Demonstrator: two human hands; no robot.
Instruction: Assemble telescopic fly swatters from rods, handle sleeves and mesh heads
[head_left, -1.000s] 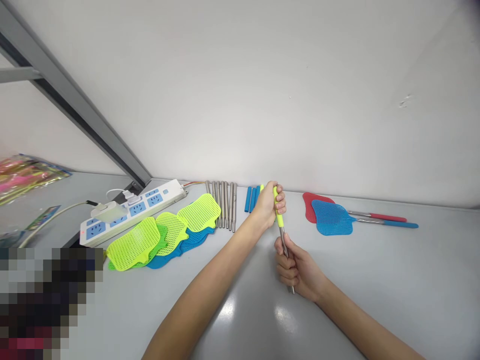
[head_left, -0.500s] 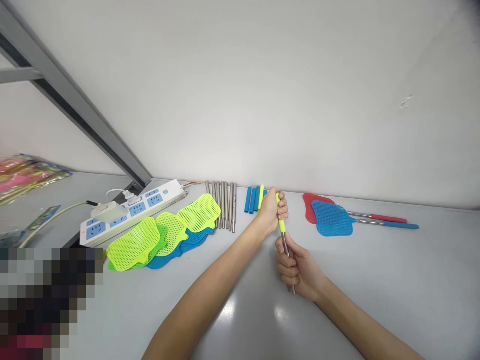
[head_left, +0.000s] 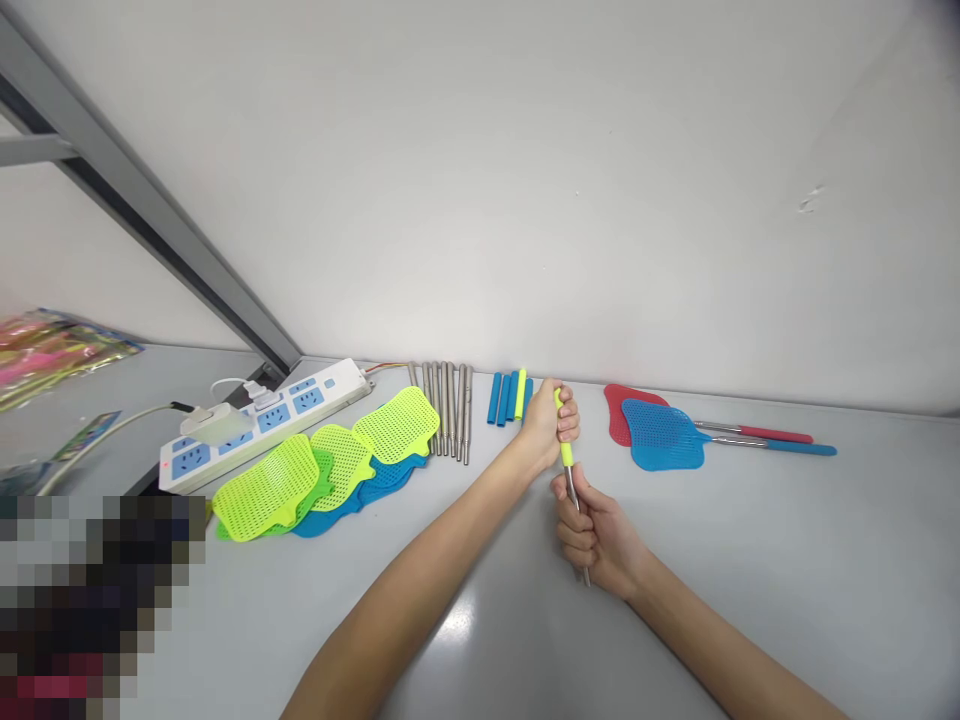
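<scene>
Sleeve and rod in one line between two grips

I am watching from afar through the head camera, and the relation that counts is a straight one: the yellow sleeve [head_left: 566, 454] and the steel rod [head_left: 572, 482] share one long axis. It runs from the upper grip down to the lower one, slanting a little right as it goes. The rod meets the sleeve's lower mouth between the two hands; how deep it goes inside, I cannot tell.

The left hand [head_left: 547, 422] is the upper one, fingers curled firmly around the sleeve, leaving no gap that I can see. The right hand [head_left: 598, 542] is closed about the rod, a short end poking out beneath it. So the left is nearer the sleeve, the right nearer the rod's lower end.

Just left of the upper grip I see blue sleeves [head_left: 494, 399] and a yellow spare [head_left: 520, 393]; past them a row of rods [head_left: 450, 410], then mesh paddles [head_left: 266, 490]. Well right of the upper grip lies a blue swatter [head_left: 664, 437], partly over a red swatter [head_left: 616, 420].

Below both grips spreads the grey table [head_left: 480, 665], glossy enough to glare; beyond the upper grip, the wall [head_left: 480, 200] bounds the room.
</scene>
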